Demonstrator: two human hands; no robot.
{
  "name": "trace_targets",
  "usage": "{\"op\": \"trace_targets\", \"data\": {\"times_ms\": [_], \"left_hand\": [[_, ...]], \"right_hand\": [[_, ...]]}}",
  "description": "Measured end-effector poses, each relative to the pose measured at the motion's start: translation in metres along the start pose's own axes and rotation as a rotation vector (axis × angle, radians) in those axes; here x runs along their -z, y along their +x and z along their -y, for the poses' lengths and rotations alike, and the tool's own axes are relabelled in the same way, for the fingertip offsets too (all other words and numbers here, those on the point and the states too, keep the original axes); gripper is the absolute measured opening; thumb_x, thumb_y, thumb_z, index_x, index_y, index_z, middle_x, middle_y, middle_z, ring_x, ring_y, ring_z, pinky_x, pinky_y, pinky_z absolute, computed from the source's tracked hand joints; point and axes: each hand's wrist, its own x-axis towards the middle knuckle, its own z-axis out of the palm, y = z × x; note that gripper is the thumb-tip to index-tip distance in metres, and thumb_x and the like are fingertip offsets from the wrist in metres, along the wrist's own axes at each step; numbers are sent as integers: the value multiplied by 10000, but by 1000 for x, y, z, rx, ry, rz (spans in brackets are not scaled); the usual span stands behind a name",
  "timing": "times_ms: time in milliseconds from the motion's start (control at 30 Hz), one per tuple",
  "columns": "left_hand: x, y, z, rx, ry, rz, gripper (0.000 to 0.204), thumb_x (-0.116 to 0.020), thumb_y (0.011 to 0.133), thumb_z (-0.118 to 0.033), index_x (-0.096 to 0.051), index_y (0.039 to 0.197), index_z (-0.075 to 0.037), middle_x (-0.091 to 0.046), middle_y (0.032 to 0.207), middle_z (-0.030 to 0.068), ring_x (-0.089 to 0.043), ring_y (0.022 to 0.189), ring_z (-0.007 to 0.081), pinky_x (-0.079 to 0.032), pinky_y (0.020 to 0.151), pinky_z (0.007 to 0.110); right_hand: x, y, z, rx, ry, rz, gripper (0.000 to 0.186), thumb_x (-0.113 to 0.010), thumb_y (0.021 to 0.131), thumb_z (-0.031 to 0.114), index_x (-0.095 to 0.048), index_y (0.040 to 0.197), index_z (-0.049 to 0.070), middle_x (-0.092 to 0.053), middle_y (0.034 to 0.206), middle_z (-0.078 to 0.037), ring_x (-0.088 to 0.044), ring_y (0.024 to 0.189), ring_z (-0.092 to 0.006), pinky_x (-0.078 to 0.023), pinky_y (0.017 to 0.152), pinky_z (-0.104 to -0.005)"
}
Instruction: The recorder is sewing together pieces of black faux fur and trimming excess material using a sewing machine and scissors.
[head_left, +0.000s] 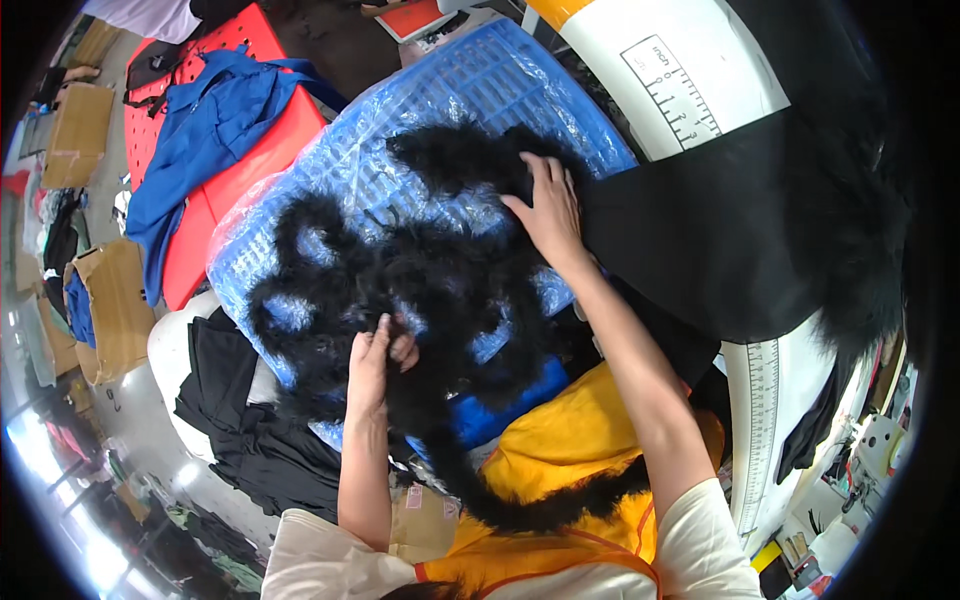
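A long black fluffy trim point(430, 260), like a feather boa, lies in loose loops over a plastic-wrapped blue crate. My left hand point(375, 360) is in the near part of the pile, its fingers curled round a piece of the trim. Farther off and to the right, my right hand point(548, 205) rests at the fluff with fingers spread, touching it but not gripping. One length of trim hangs from the pile across my lap. Beside my right arm, a smooth black fabric piece point(700, 230) with a fluffy edge drapes over a white work surface.
The blue crate point(480, 70) stands in front of me, and the white work surface point(690, 60) with ruler markings is to the right. A red board point(240, 150) with a blue garment point(215, 125) is at left. Black cloth point(270, 440) and cardboard boxes point(110, 310) lie lower and farther left.
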Motion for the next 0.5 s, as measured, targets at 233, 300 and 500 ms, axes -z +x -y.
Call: {"op": "trace_targets", "data": {"times_ms": [233,300,500], "left_hand": [[8,11,18,23,43,-108,309,-506,906,-336,-527,958,-33,-477,673,20,-338,502,59,-239,440,184],[-2,16,20,71,82,-61,353,-499,902,-378,-538,963,-33,-541,747,55,-353,489,60,-254,443,197],[-21,11,-1,-54,22,135,326,-490,901,-375,-516,865,-53,-552,741,58,-365,459,74,-271,440,190]], "right_hand": [[-5,-59,5,235,473,375,142,-610,690,52,-585,829,49,-540,821,-108,-566,787,-299,-466,679,-363],[2,-84,24,295,432,507,188,-613,670,58,-577,854,56,-532,851,-106,-558,808,-295,-471,690,-368],[30,-97,45,342,661,496,317,-596,636,4,-555,951,-1,-519,945,-131,-546,882,-270,-467,741,-320]]}}
